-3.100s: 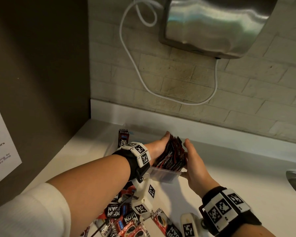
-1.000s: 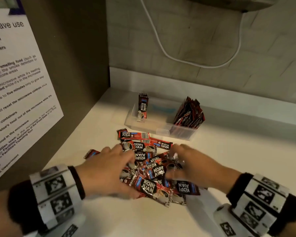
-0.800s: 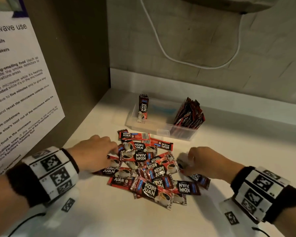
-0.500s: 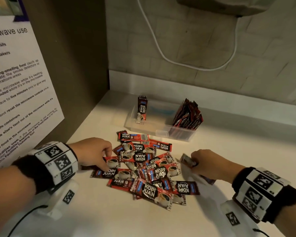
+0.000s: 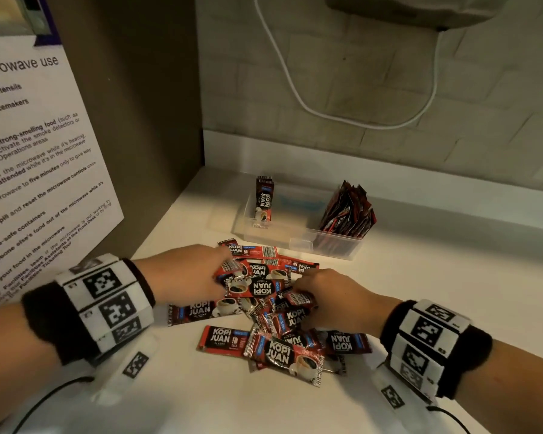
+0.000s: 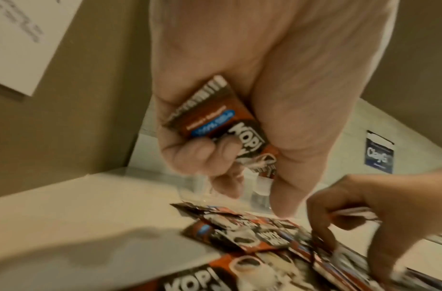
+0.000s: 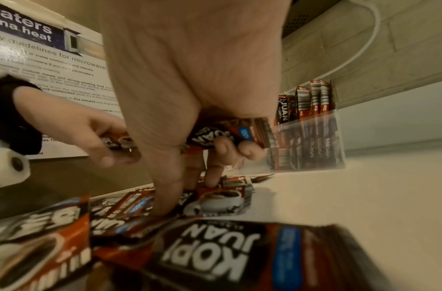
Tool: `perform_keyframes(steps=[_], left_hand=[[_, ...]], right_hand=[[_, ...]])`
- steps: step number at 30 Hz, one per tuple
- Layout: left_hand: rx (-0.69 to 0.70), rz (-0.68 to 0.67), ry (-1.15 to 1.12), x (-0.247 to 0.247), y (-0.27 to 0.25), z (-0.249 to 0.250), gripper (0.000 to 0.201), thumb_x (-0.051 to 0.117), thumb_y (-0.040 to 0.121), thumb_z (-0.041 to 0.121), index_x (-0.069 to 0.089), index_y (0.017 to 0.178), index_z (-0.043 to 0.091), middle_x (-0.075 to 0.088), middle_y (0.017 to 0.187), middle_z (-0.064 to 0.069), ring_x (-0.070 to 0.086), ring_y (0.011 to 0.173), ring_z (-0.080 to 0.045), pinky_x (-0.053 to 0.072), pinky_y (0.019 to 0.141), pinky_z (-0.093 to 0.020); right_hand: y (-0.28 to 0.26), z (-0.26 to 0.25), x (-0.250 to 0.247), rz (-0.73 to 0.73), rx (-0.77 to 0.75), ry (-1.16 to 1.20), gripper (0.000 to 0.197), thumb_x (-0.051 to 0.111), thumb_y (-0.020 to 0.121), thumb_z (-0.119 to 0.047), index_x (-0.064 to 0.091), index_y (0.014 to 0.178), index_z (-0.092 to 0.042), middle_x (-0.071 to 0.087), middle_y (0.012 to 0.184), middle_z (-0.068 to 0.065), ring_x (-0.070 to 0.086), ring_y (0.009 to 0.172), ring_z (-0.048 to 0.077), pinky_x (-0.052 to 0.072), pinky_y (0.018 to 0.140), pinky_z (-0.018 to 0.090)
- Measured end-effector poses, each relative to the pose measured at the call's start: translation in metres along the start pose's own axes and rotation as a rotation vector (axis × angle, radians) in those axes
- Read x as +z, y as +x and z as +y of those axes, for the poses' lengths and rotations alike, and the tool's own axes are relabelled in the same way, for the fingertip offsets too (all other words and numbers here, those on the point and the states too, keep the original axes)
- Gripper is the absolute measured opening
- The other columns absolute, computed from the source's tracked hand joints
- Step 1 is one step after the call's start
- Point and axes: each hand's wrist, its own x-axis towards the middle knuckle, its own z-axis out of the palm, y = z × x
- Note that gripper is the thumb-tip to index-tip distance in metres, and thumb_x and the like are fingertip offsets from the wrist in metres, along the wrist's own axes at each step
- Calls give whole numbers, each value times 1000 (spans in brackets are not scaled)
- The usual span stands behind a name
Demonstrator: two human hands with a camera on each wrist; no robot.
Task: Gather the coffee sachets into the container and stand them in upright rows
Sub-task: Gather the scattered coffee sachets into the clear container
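Left hand (image 6: 252,118) curled round one sachet (image 6: 214,120); right hand (image 7: 189,88) likewise grips another (image 7: 229,132), fingertips on loose pile (image 5: 270,321). Container (image 5: 298,236) behind, partly stocked. Gathering step; next: collect more, align, carry over.

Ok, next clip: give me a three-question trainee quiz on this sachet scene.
1. True or false: the clear plastic container holds no sachets.
2. What is the left hand gripping?
3. The bundle of upright sachets stands at the container's: A) left end B) right end C) middle

Key:
1. False: a single upright sachet and a bundle stand inside.
2. A Kopi Juan sachet.
3. B

The right hand holds a sachet too, above the loose sachets.
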Motion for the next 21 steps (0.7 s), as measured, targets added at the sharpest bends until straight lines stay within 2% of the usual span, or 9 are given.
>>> perform_keyframes(steps=[3, 6, 8, 12, 13, 16, 17, 19, 21], left_hand=[[-45, -49, 189, 12, -2, 5, 35, 66, 81, 45, 41, 96, 26, 44, 88, 6, 48, 77, -12, 35, 59, -26], [-125, -90, 253, 21, 2, 1, 49, 71, 76, 51, 50, 107, 21, 39, 91, 6, 46, 83, -14, 36, 67, -27], [-134, -96, 233, 22, 5, -1, 53, 73, 76, 50, 53, 114, 18, 42, 92, 6, 46, 84, -14, 37, 69, -27], [-138, -129, 149, 18, 7, -3, 40, 76, 76, 44, 58, 103, 19, 53, 87, 7, 52, 81, -13, 37, 62, -26], [-146, -138, 137, 17, 6, -3, 33, 75, 77, 40, 59, 98, 20, 55, 84, 7, 53, 79, -13, 36, 59, -25], [-146, -131, 153, 11, 5, -3, 8, 61, 83, 22, 54, 81, 21, 52, 73, 6, 48, 67, -11, 31, 51, -22], [-144, -137, 154, 8, 5, -5, 11, 56, 86, 18, 50, 78, 21, 50, 73, 5, 46, 65, -10, 29, 50, -21], [-133, -149, 135, 3, 5, -9, 18, 49, 93, 16, 41, 78, 22, 51, 77, 4, 44, 65, -10, 30, 51, -21], [-135, -105, 67, -1, 5, -14, 14, 46, 95, 12, 39, 88, 22, 56, 83, -1, 48, 67, -12, 34, 54, -24]], right_hand=[[4, 1, 1, -3, 7, 2, 38, 74, 74, -32, 63, 108, -19, 62, 106, 0, 57, 93, 18, 43, 73, 26], [3, 5, -1, -25, -13, -17, 24, 68, 80, -35, 63, 95, -18, 64, 98, 0, 57, 85, 17, 45, 70, 27], [-1, 7, -7, -35, -12, 36, 17, 62, 86, -36, 59, 85, -20, 63, 87, -3, 56, 76, 15, 42, 64, 24], [-13, 16, -22, -51, -6, 192, 7, 55, 95, -23, 48, 95, -25, 56, 86, -8, 52, 77, 12, 38, 62, 13], [-17, 19, -25, -53, -4, 225, 9, 53, 96, -19, 46, 97, -25, 56, 87, -8, 53, 78, 13, 41, 65, 14], [-29, 24, -28, -76, 14, 302, 17, 46, 95, -7, 43, 103, -21, 62, 93, -1, 58, 82, 18, 51, 73, 32], [-31, 23, -27, -83, 22, 303, 21, 46, 94, -5, 43, 108, -21, 62, 97, 1, 58, 84, 19, 50, 75, 34], [-31, 18, -23, -67, 6, 290, 26, 50, 94, -10, 44, 117, -20, 61, 98, -2, 57, 84, 16, 48, 73, 29], [-29, 7, -18, -31, -47, 289, 17, 59, 92, -22, 51, 107, -21, 58, 86, -7, 54, 73, 10, 41, 63, 18]])
